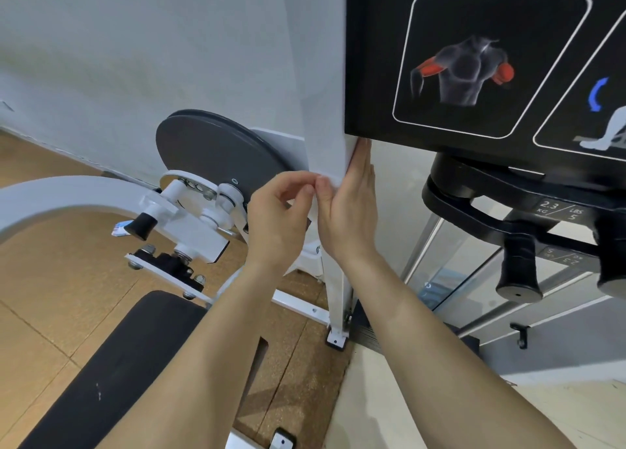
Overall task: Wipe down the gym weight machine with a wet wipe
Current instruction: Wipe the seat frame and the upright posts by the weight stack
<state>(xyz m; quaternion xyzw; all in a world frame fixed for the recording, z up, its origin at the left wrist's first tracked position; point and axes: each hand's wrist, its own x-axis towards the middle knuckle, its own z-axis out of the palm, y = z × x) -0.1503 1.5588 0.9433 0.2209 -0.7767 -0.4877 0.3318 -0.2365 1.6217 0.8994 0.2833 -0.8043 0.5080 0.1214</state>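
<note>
The white wet wipe (328,165) lies against the white upright column (335,289) of the weight machine, just under the black exercise chart panel (474,59). My right hand (349,211) lies flat along the column with straight fingers over the wipe. Its thumb pinches the wipe's lower edge. My left hand (277,218) is right beside it, fingers curled, and pinches the same edge with its fingertips next to the right thumb.
A dark round cam disc (216,150) and white pivot hardware (189,211) sit left of the column. The black padded seat (111,364) is below my left forearm. Black add-on weight levers (515,218) marked 2.3 kg hang at right. The floor is cork.
</note>
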